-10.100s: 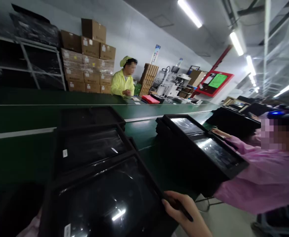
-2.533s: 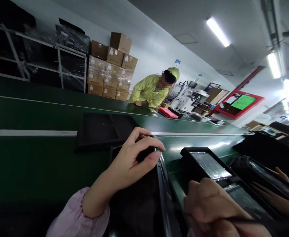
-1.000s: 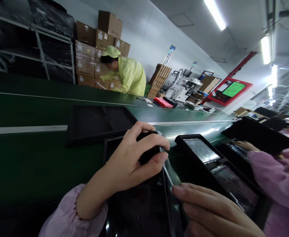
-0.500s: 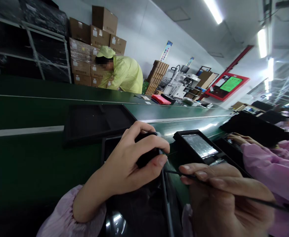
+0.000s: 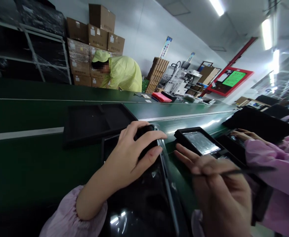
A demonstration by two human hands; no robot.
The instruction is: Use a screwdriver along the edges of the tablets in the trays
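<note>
A glossy black flat panel device [image 5: 144,200] with a lighter metallic side edge lies in front of me, reflecting ceiling lights. My left hand [image 5: 134,154] curls over its upper part, fingers and thumb at the side edge, around a dark rounded part that is mostly hidden. To the right, my right hand [image 5: 218,184] pinches a slim black stick-like tool [image 5: 248,170], apart from the panel. Its other fingers stretch toward a black tray [image 5: 181,136] holding a silvery flat piece [image 5: 201,143]. Whether the tool is a pair of tweezers, I cannot tell.
A shallow black tray [image 5: 97,123] lies on the green bench [image 5: 35,164] beyond my left hand. At right, a co-worker's pink sleeve [image 5: 270,158] and hand are close by. A person in yellow [image 5: 127,72] bends near stacked cartons [image 5: 98,36] across the bench.
My right hand has drawn the tool away from the panel's edge and turned it, with its fingers now extended. My left hand has stayed over the panel, its fingertips shifted slightly.
</note>
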